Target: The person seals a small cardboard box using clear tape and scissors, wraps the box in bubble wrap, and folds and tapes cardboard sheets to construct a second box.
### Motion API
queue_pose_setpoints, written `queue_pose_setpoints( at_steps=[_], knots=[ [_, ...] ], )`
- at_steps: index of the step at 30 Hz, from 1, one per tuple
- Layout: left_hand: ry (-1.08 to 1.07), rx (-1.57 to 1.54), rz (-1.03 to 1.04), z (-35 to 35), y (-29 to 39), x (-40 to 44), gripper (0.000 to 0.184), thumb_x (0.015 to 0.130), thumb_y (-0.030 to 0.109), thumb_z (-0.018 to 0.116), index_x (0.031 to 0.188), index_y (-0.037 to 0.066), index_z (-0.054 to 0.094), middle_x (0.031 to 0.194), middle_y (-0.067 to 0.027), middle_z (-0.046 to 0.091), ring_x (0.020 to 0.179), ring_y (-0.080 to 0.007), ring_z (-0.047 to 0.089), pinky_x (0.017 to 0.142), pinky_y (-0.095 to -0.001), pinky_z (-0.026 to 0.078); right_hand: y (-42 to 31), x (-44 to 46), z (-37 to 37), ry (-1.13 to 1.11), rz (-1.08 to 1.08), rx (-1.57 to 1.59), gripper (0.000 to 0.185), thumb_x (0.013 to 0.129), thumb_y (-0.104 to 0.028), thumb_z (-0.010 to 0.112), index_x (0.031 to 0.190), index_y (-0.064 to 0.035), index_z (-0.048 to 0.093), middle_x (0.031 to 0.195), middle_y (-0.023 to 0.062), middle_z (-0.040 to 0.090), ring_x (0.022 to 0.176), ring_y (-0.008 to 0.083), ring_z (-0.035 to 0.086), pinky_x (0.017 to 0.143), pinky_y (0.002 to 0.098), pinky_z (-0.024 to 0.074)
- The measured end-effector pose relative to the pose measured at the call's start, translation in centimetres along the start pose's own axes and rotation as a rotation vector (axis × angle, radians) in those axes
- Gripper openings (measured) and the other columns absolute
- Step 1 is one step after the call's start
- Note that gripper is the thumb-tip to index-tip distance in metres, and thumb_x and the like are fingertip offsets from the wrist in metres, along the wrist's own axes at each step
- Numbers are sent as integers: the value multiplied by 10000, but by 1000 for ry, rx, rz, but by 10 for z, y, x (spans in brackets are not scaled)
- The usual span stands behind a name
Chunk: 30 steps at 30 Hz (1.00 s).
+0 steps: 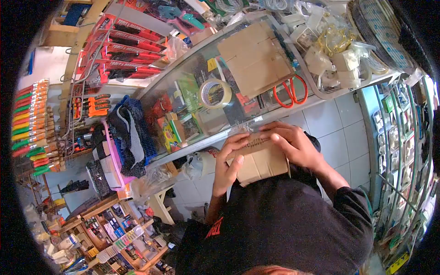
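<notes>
A small brown cardboard box is held close against my black shirt, at the front edge of the glass counter. My left hand grips its left side, thumb on the near face and fingers over the far edge. On the right, my right hand holds the upper corner, fingers bent along the top. Between the hands a dark, jagged row of small marks or parts shows on the cardboard; I cannot make out what it is. Crumpled clear plastic lies just beyond my left fingertips.
On the glass counter lie a roll of tape, a flat cardboard sheet and red-handled scissors. A tray of bagged fittings stands at the right end. Red packaged tools hang at upper left; shelves line the right.
</notes>
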State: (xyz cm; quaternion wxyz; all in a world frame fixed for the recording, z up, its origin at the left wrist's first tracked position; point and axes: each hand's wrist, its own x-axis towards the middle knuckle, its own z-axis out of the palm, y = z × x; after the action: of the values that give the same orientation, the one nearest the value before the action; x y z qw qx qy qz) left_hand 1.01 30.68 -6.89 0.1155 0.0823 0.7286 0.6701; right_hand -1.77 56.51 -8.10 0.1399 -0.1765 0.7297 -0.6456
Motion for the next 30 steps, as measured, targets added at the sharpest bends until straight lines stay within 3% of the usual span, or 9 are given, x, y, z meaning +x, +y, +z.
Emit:
queue_pose_setpoints(
  at_steps=[7,9,11,13,16,19,23,26,30],
  knots=[
    [-298,75,61,-14,4,5,477,866,271,751,1233,-11,633,1475,-235,485,1387,-383,457,1158,-481,332,-17,7,-31,546,-378,275,921,963,-504,646,1615,-40,190,1446,272,534,1144,308,653,986,445,496],
    [-380,43,28,-14,-1,4,517,847,275,784,1252,-2,622,1492,-233,456,1405,-383,434,1162,-482,327,-15,3,-35,659,-267,528,962,906,-557,699,1606,-64,261,1430,270,547,1130,287,657,974,424,498],
    [-417,58,33,-9,-1,3,532,844,279,793,1265,5,618,1486,-231,453,1410,-378,427,1163,-479,328,-8,-1,-40,363,-261,344,858,882,-572,725,1517,-83,418,1404,257,573,1152,299,644,981,427,495],
    [-453,56,-1,-7,-2,4,546,842,281,799,1278,9,614,1480,-229,454,1413,-372,424,1162,-473,330,3,-4,-45,-333,-330,-291,646,891,-550,721,1348,-96,662,1367,233,611,1210,346,614,1006,454,489],
    [-462,-8,-73,-5,-14,2,569,840,280,794,1304,8,609,1469,-219,471,1408,-352,435,1158,-458,338,1,-3,-52,-395,-310,-273,559,911,-462,733,1306,-70,686,1345,217,630,1279,377,572,1067,463,460],
    [-355,-8,-30,-19,-23,3,557,848,279,779,1302,4,611,1459,-219,495,1401,-349,443,1157,-461,340,-2,-1,-54,-233,-28,-81,529,927,-407,727,1309,-42,684,1405,212,607,1311,382,560,1128,454,409],
    [156,3,93,-67,6,-5,546,818,356,790,1216,15,637,1435,-202,528,1344,-308,482,1133,-481,366,8,4,-41,-43,200,46,489,972,-340,697,1358,-45,638,1364,146,649,1268,262,594,1072,408,441],
    [674,187,194,-116,25,-10,594,885,264,702,1376,1,495,1366,-168,574,1226,-239,569,1061,-394,456,10,7,-34,-56,190,-16,424,1002,-293,670,1352,-57,636,1310,122,674,1219,219,617,1043,387,453],
    [912,746,399,-148,6,21,584,891,142,765,1393,-2,505,1464,-202,474,1342,-329,494,1105,-456,423,11,23,-23,-64,77,-84,395,1003,-265,675,1327,-42,640,1260,112,689,1155,201,644,984,383,498]
  ],
)
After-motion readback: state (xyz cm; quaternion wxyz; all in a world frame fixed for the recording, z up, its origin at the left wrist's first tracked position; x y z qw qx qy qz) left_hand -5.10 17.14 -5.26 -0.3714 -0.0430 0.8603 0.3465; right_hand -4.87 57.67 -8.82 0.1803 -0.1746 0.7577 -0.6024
